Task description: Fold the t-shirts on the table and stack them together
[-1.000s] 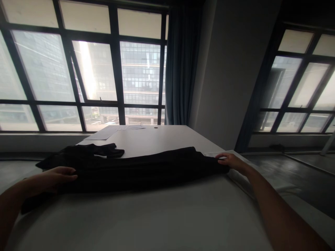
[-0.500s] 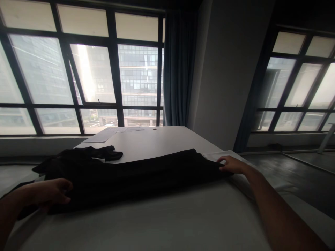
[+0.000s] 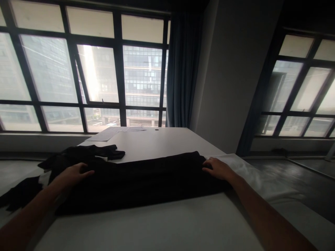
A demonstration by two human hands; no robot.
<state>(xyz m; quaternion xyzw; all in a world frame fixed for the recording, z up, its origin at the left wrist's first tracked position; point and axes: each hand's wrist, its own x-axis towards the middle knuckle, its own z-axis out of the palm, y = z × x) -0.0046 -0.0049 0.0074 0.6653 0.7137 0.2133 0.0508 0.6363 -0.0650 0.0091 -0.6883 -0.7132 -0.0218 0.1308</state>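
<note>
A long black garment [image 3: 146,183] lies flattened across the near part of the white table [image 3: 146,230]; its exact kind is too dark to make out. My left hand [image 3: 74,174] rests on its left part, thumb and forefinger apart, with black cloth showing between them. On the right, my right hand [image 3: 218,168] touches the garment near its upper right corner. Its thumb and forefinger are apart too, and the other fingers are partly hidden. Neither hand shows a clear pinch of cloth.
More crumpled black cloth [image 3: 104,150] lies beyond my left hand, and another dark piece [image 3: 22,193] is at the far left. White sheeting [image 3: 243,170] lies under the right side. Paper sheets [image 3: 102,135] are at the table's far end, before windows and a blue curtain [image 3: 180,76].
My left hand has moved up and right over the garment. My right hand has shifted left, from the right end to near the upper corner. The garment lies almost the same.
</note>
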